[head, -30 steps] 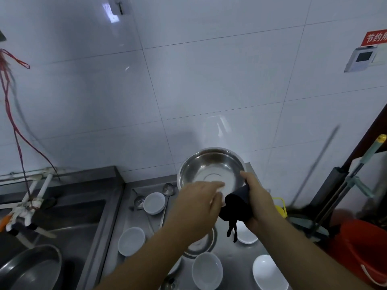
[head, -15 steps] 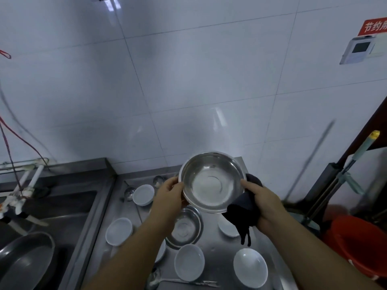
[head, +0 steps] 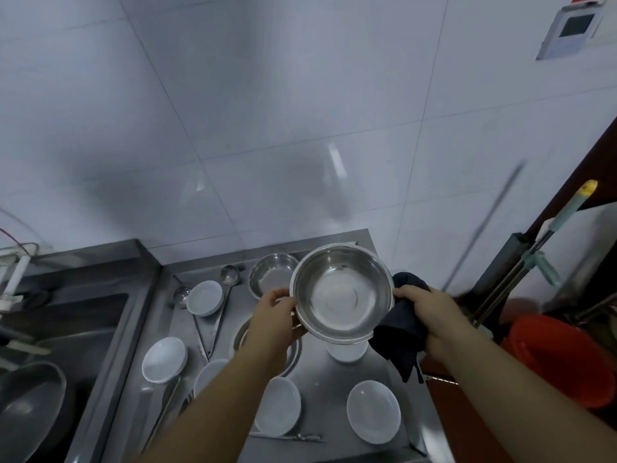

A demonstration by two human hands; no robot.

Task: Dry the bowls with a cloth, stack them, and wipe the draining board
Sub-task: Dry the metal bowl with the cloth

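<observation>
1. While the left hand (head: 277, 320) pinches the steel bowl (head: 342, 297) rim at nine o'clock, the right hand (head: 430, 315) clamps the dark cloth (head: 400, 332) at three.
2. Bowl is held above the draining board (head: 320, 372).
3. Likely light, rigid, slippery; grip the rim.

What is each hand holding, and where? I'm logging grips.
The left hand grips the steel bowl at its left rim. The right hand holds its right rim through a bunched dark cloth.

A single wide-angle head view looks forward and down from close above the bench (head: 334, 379), facing the tiled wall (head: 300, 111), with both forearms reaching in from below.
</observation>
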